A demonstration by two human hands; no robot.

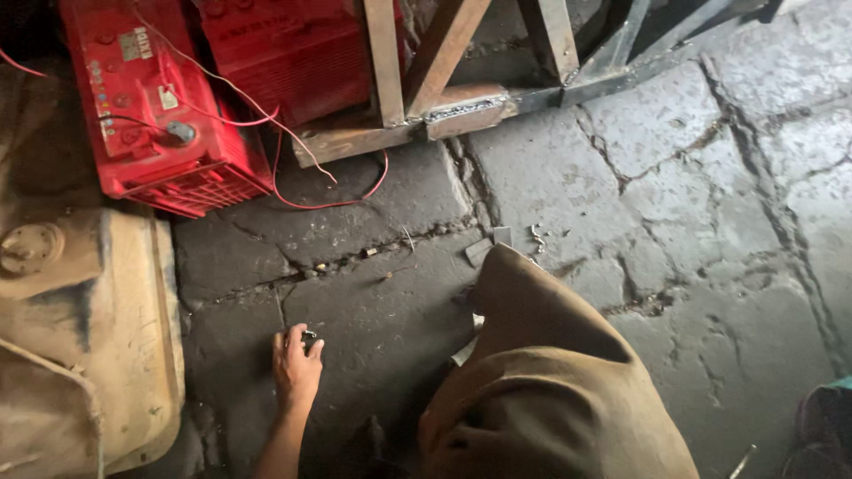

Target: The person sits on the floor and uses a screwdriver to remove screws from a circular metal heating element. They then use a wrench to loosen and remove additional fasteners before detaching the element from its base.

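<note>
My left hand reaches down to the dark stone floor, fingers curled around a small dark metal piece at the fingertips. My knee in brown cloth fills the lower middle of the view and hides the floor behind it. My right hand is out of sight.
A red battery with thin red wires stands at the upper left, a second red battery behind it. A welded steel frame crosses the top. A dirty tan tank lies at left. Metal scraps litter the cracked paving.
</note>
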